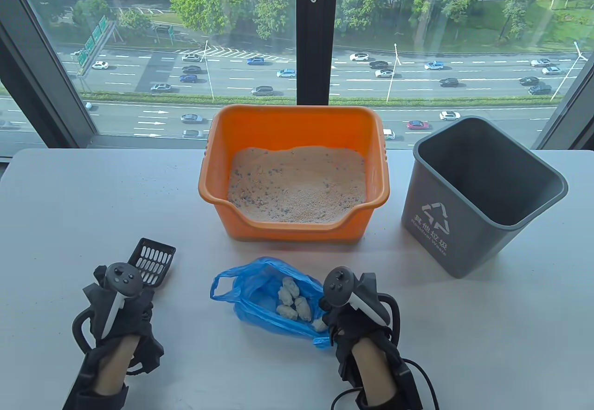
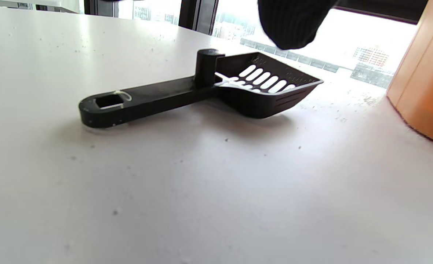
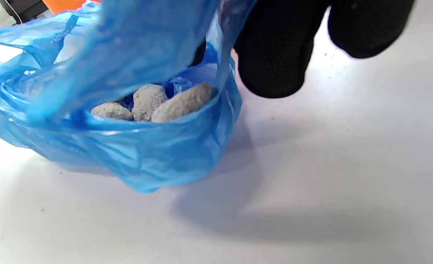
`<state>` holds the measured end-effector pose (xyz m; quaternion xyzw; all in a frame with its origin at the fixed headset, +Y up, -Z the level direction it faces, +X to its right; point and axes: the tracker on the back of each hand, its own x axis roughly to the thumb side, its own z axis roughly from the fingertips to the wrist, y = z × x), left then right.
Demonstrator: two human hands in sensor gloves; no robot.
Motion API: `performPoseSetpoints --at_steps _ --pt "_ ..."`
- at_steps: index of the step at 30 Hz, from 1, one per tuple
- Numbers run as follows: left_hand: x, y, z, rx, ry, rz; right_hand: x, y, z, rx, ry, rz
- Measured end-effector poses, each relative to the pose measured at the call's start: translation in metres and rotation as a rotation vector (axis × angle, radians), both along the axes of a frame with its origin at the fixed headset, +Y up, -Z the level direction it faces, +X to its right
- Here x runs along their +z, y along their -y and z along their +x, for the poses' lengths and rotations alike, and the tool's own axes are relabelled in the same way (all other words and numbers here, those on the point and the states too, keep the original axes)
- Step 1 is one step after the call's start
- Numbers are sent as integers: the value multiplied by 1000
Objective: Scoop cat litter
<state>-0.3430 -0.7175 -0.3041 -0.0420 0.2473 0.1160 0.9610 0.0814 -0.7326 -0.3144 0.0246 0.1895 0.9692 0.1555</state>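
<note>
Right hand pinches the blue plastic bag of litter clumps, at 6 o'clock from the orange litter box. Left hand hovers over the black scoop, apparently empty; its grip cannot be told.

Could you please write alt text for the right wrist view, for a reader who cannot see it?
An open blue plastic bag sits on a white table with several grey litter clumps inside. The right hand's black-gloved fingers hang in from the top edge at the bag's raised rim; whether they grip the plastic is hidden.
</note>
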Motion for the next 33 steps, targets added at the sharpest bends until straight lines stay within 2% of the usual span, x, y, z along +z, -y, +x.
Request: performPoseSetpoints --at_steps 4,10,14,20,22,26,30,33 --pt "7 -11 22 72 118 108 4 -14 11 -81 11 45" --pt "0 -8 48 291 286 68 14 -36 32 -180 65 158" --pt "-10 -5 63 379 339 19 21 -39 37 -153 154 187" --pt "-29 1 79 351 328 -40 24 -26 22 38 189 20" --pt "-33 5 82 362 316 -53 22 -15 15 52 197 -47" --pt "-34 11 82 383 307 -73 13 2 4 29 120 -169" --pt "-33 10 76 444 329 -73 13 -7 10 2 116 -111" --pt "-28 -2 69 525 361 -23 17 -26 21 25 194 41"
